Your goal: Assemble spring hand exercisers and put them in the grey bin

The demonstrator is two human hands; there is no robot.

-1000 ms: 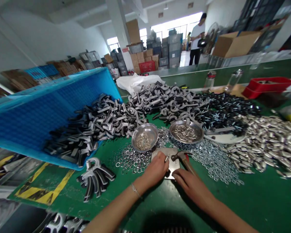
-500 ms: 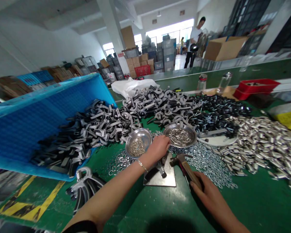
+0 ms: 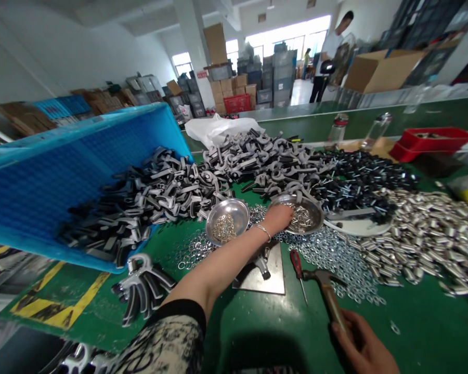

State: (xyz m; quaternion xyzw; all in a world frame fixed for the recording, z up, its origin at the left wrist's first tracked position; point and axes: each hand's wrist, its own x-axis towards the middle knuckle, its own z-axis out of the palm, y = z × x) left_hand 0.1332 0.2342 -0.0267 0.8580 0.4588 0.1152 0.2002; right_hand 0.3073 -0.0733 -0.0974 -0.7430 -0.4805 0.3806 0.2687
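My left hand (image 3: 278, 218) reaches into a steel bowl (image 3: 314, 213) of short metal pins, and its fingers hide part of the pile. My right hand (image 3: 361, 340) grips the wooden handle of a claw hammer (image 3: 327, 291) at the lower right. Between them lies a flat steel plate (image 3: 271, 280) with a dark metal part (image 3: 262, 262) on it. A red-handled awl (image 3: 297, 266) lies just right of the plate. A second steel bowl (image 3: 226, 221) holds small brass-coloured pieces. Loose steel washers (image 3: 331, 259) surround the plate.
A tilted blue plastic crate (image 3: 74, 171) holds grey-black hand grips, and more are heaped behind the bowls. Black bolts, silver sleeves and a red tray (image 3: 431, 143) lie to the right. An assembled hand grip (image 3: 144, 288) sits on the green bench. A person stands far back.
My left hand has moved right from beside the plate into the pin bowl. My right hand has drawn the hammer down and right, away from the plate.
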